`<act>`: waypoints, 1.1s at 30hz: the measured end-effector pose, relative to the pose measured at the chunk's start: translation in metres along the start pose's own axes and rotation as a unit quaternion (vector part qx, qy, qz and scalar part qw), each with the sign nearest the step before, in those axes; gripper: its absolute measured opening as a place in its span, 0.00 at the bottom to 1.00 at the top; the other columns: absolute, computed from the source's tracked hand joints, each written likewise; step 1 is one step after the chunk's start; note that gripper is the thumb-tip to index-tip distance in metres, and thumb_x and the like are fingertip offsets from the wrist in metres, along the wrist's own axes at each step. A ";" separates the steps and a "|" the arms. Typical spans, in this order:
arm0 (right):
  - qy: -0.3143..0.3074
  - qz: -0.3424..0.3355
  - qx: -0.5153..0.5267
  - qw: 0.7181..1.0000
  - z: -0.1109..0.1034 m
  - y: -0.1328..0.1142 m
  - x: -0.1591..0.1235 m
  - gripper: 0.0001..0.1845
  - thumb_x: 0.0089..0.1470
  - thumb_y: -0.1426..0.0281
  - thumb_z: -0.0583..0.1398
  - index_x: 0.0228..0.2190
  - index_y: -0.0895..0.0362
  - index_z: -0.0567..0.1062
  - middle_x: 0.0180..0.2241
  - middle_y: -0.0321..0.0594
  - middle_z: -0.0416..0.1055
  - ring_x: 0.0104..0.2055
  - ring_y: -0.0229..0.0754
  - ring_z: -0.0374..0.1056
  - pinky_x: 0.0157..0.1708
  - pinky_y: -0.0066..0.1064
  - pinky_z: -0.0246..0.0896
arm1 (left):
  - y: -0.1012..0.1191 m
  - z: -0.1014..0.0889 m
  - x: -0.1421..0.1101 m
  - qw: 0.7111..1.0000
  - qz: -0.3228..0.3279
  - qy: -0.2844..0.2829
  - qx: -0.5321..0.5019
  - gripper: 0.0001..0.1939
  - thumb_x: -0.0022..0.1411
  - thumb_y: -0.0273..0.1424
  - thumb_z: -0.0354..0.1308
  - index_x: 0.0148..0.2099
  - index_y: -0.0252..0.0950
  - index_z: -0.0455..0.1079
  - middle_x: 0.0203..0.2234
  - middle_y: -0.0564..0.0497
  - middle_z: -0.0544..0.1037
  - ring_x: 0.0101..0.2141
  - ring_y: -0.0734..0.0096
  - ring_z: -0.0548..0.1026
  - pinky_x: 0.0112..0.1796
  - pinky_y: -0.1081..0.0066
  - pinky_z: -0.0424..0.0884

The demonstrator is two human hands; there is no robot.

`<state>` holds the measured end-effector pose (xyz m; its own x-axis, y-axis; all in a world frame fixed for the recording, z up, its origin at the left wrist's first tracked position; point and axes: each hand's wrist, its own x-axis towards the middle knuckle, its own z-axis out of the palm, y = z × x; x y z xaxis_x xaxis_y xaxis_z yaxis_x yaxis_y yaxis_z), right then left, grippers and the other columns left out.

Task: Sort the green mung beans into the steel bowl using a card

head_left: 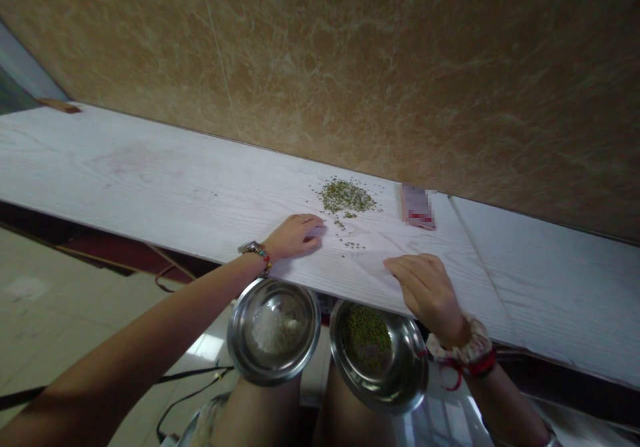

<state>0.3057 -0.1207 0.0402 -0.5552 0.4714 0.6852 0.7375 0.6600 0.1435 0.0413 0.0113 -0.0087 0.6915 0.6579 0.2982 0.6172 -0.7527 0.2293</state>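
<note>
A pile of mung beans (345, 196) mixed with pale grains lies on the white wooden counter (210, 194), with stray beans scattered towards me. My left hand (297, 235) rests on the counter just left of the strays, thumb apart from the fingers, holding nothing. To the right of the strays, my right hand (425, 287) has its fingers pressed together. A faint clear shape shows by its fingertips; I cannot make out what it is. Below the counter edge, one steel bowl (235, 330) contains white grains that look like rice. The other steel bowl (417, 384) contains mung beans.
A flat rectangular object (417, 206), partly blurred out, lies by the wall behind my right hand. The brown marbled wall (320, 67) rises along the counter's back edge. A small brown piece (60, 105) sits at the far left. Cables (185, 400) run below the counter at left.
</note>
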 end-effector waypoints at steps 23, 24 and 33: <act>0.012 0.040 -0.020 0.999 -0.009 0.001 -0.007 0.16 0.53 0.84 0.54 0.40 0.57 0.71 0.33 0.40 0.77 0.37 0.39 0.71 0.40 0.34 0.60 | -0.002 0.000 0.000 1.000 0.002 0.003 0.006 0.15 0.60 0.32 0.51 0.49 0.36 0.67 0.49 0.46 0.74 0.48 0.62 0.72 0.50 0.63 0.66; 0.017 0.046 -0.027 0.998 -0.009 0.002 -0.007 0.16 0.53 0.84 0.54 0.40 0.57 0.72 0.33 0.40 0.77 0.37 0.39 0.71 0.39 0.34 0.60 | -0.001 0.000 0.000 1.000 0.002 0.003 0.007 0.15 0.60 0.32 0.51 0.49 0.36 0.67 0.49 0.47 0.74 0.48 0.62 0.72 0.50 0.63 0.66; 0.018 0.049 -0.052 0.997 -0.005 0.002 -0.006 0.15 0.53 0.84 0.55 0.40 0.57 0.71 0.32 0.41 0.77 0.36 0.39 0.71 0.39 0.33 0.60 | -0.001 0.000 0.000 1.000 -0.001 -0.003 0.010 0.16 0.60 0.31 0.51 0.50 0.34 0.67 0.49 0.45 0.74 0.49 0.62 0.71 0.50 0.63 0.66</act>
<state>0.3125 -0.1257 0.0398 -0.4655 0.5081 0.7247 0.8247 0.5462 0.1468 0.0408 0.0124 -0.0088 0.6921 0.6603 0.2917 0.6266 -0.7501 0.2114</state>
